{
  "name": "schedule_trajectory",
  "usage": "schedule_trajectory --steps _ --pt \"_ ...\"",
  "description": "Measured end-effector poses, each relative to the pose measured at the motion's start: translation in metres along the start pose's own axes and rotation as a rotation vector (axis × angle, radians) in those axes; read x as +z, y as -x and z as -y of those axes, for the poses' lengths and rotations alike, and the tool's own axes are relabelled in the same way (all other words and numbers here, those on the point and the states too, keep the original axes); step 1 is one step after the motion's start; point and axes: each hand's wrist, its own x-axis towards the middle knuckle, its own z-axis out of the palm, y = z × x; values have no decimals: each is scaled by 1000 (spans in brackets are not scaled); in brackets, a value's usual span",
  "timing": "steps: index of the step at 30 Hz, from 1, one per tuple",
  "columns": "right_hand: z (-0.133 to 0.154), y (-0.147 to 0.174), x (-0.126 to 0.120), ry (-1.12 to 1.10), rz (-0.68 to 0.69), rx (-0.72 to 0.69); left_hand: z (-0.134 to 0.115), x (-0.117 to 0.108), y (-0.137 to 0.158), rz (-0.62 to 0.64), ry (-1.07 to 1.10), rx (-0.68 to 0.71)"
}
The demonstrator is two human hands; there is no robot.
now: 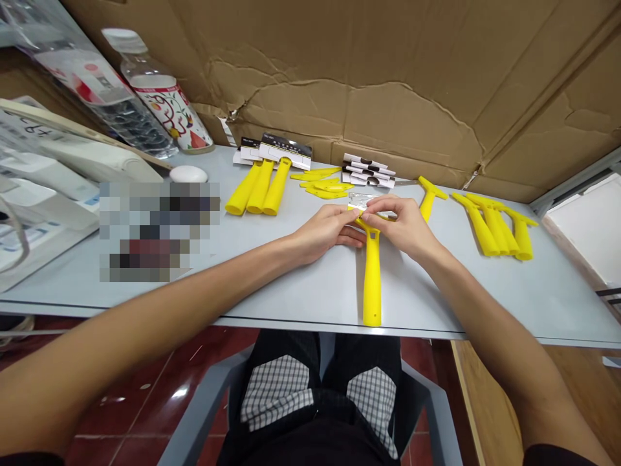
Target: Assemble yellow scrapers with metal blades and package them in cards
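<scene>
A yellow T-shaped scraper point(372, 278) lies with its handle toward the table's front edge and its head away from me. My left hand point(330, 232) grips the left side of the head, thumb on top and fingers curled beneath. At the head's upper edge shows a silvery metal blade point(361, 199). My right hand point(405, 223) closes on the head from the right, its thumb and fingertips pinched near the blade. Whether a small part sits between those fingertips is hidden. Just beyond are loose yellow plastic strips point(330, 188) and a stack of folded cards point(369, 171).
Carded yellow scrapers point(264, 188) lie left of centre. To the right are a single yellow handle point(429, 194) and several more handles point(497, 223). Water bottles point(165, 97), a white oval object point(188, 175) and a blurred patch are at left. Cardboard point(388, 65) walls the back.
</scene>
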Motion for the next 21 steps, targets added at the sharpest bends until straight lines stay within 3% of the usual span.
schedule_trajectory --steps 14,21 --pt "1 0 6 -115 -22 132 3 0 0 17 -23 11" --pt "-1 -1 -2 -28 3 -40 0 1 -1 -22 -24 -11"
